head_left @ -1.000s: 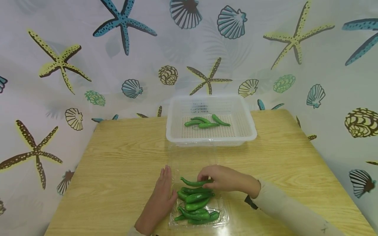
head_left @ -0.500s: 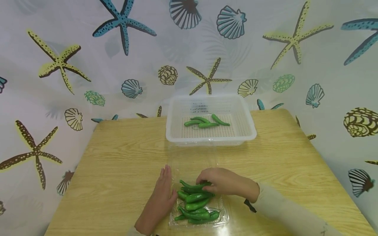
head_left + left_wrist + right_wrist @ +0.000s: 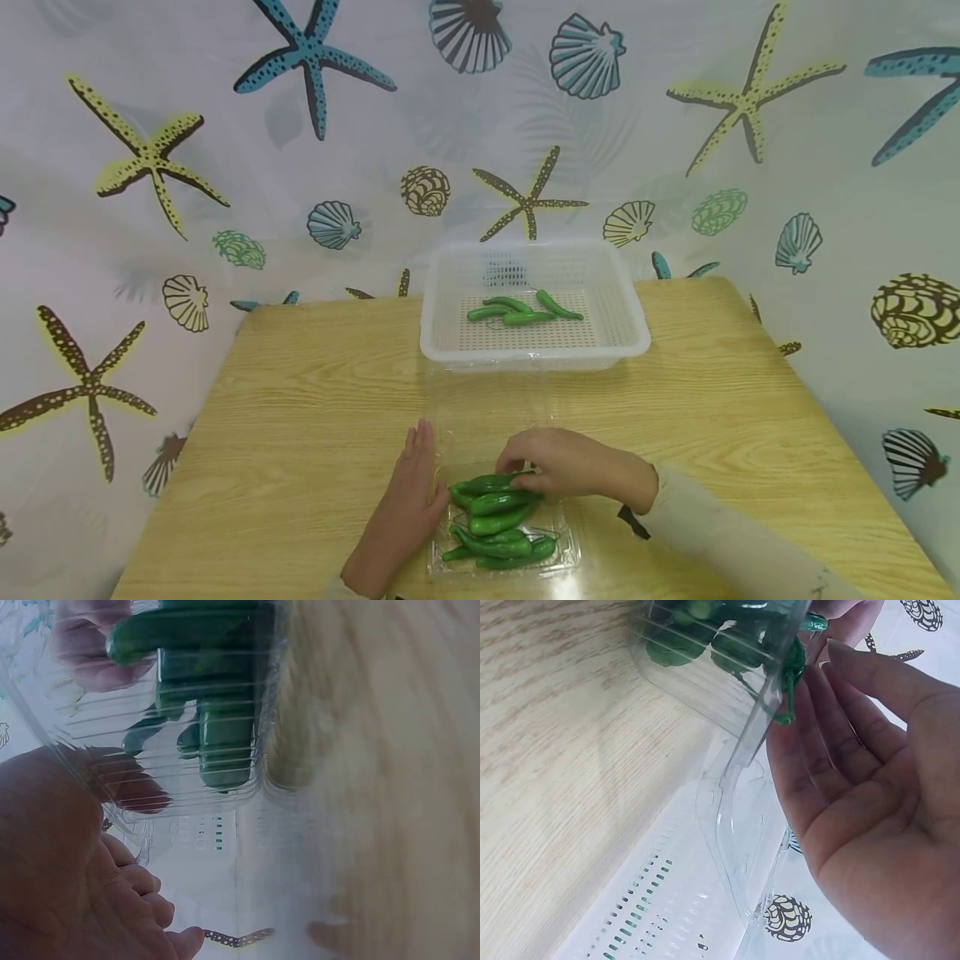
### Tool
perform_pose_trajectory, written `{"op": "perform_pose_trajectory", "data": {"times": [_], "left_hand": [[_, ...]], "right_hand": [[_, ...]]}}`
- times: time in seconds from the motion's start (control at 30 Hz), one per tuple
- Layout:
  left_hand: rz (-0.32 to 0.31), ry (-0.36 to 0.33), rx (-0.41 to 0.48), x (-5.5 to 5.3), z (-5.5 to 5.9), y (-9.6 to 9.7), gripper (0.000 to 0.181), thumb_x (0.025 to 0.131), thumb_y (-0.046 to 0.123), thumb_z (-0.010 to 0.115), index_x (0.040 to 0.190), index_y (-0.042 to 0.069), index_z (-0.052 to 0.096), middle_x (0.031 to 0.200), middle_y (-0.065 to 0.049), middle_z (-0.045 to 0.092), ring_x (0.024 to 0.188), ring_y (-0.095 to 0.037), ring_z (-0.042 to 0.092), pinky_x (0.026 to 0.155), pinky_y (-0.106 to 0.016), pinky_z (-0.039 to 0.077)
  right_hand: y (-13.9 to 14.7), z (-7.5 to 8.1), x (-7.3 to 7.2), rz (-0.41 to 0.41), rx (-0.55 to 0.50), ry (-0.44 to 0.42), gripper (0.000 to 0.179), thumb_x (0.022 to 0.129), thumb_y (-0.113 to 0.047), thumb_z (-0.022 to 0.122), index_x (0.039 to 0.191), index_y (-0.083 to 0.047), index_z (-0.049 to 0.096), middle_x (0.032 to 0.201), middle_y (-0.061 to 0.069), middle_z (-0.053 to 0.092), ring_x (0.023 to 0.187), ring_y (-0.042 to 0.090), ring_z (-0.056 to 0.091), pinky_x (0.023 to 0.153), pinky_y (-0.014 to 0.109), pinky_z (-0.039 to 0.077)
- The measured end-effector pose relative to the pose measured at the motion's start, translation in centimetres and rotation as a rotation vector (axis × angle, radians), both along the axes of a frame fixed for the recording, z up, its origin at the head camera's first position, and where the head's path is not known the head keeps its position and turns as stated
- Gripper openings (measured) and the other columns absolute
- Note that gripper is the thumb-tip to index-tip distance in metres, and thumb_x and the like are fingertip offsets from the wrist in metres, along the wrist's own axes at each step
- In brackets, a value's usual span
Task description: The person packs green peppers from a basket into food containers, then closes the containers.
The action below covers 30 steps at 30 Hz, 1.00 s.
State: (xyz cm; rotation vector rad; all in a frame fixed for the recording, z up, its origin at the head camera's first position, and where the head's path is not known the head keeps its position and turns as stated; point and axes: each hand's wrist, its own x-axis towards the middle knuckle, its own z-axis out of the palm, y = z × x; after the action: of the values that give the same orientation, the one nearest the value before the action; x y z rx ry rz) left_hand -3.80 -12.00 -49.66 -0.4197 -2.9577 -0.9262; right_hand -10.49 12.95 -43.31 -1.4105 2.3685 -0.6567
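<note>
Several glossy green chili peppers (image 3: 498, 524) lie in a clear plastic clamshell box (image 3: 572, 557) at the table's front. My left hand (image 3: 399, 508) rests along the box's left side, fingers straight, with the thumb over the rim (image 3: 124, 780). At the far end of the box, my right hand (image 3: 558, 462) bends its fingers and thumb around the stem end of a green chili pepper (image 3: 487, 482) lying among the others. The right wrist view shows that hand (image 3: 870, 772) at the box wall, a green stem (image 3: 788, 701) against its fingers; part of the pepper is hidden.
The box's clear lid (image 3: 491, 404) lies folded back on the wood-grain table (image 3: 315, 383). Behind it stands a white perforated basket (image 3: 536, 356) with several green chili peppers (image 3: 528, 318) inside. A curtain (image 3: 375, 150) printed with starfish and shells hangs around the table.
My right hand has moved slightly toward me and lowered a green chili pepper from above the far end of the box down among the others. My left hand has stayed in place.
</note>
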Motion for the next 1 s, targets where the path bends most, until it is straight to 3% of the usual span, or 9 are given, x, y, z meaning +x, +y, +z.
{"op": "perform_pose_trajectory", "data": {"times": [0.6,0.77,1.0], "left_hand": [[0.001,-0.006,0.006,0.1,0.0,0.0,0.08,0.088,0.017,0.053,0.147,0.0,0.002,0.154,-0.014,0.003,0.14,-0.032,0.004,0.109,-0.05,0.016],[0.008,-0.016,-0.003,0.1,0.1,0.0,0.08,0.089,0.018,0.052,0.148,0.001,0.001,0.154,-0.013,0.002,0.14,-0.031,0.003,0.11,-0.049,0.016],[0.004,-0.006,-0.002,-0.1,-0.1,-0.1,0.079,0.089,0.017,0.052,0.147,0.0,0.001,0.154,-0.015,0.003,0.14,-0.032,0.004,0.109,-0.049,0.016]], "right_hand": [[0.1,0.2,-0.5,-0.039,-0.018,-0.072,0.018,0.092,-0.021,0.058,0.107,-0.015,0.067,0.098,-0.011,0.063,0.089,-0.003,0.056,0.078,0.022,0.05],[0.6,1.5,-1.5,-0.068,-0.055,-0.114,0.019,0.094,-0.021,0.055,0.109,-0.018,0.066,0.1,-0.009,0.064,0.088,-0.001,0.057,0.076,0.021,0.05],[1.8,4.1,-3.7,-0.163,-0.158,-0.098,0.018,0.094,-0.025,0.054,0.108,-0.021,0.065,0.101,-0.014,0.062,0.091,0.003,0.058,0.077,0.025,0.05]]}}
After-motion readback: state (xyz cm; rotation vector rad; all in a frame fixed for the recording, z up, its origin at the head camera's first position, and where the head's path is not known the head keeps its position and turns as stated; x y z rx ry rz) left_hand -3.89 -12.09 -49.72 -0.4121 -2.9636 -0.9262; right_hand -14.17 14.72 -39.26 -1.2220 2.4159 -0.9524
